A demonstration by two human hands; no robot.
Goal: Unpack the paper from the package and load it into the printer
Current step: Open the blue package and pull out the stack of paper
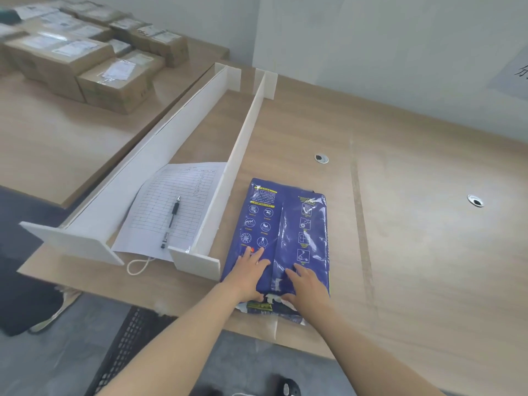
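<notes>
a blue paper package [285, 235] lies flat on the wooden table [414, 224], near the table's near edge, its long side running away from the person. its printed back faces up, with white icons and yellow text bars, and a seam runs down the middle. the near end of the wrapper looks torn or crumpled open, with white and yellow scraps showing at the edge.

the left hand [250, 277] rests palm down on the near left part of the package, fingers spread and pointing to the far side, the thumb curled at the torn end. the right hand [307, 284] lies on the near right part, fingers bent and pressing into the wrapper by the seam, the thumb also at the torn end. whether either hand has truly pinched the wrapper, i cannot tell.

just left of the package stands a white divider [237, 164], touching or nearly touching its left edge. beyond it, between two dividers, lies a lined form sheet [177, 201] with a black pen [171, 221] on it. a white cord loop [140, 265] pokes out from under the sheet. far left, on another table, sit cardboard boxes [85, 52]. no printer shows in view.
</notes>
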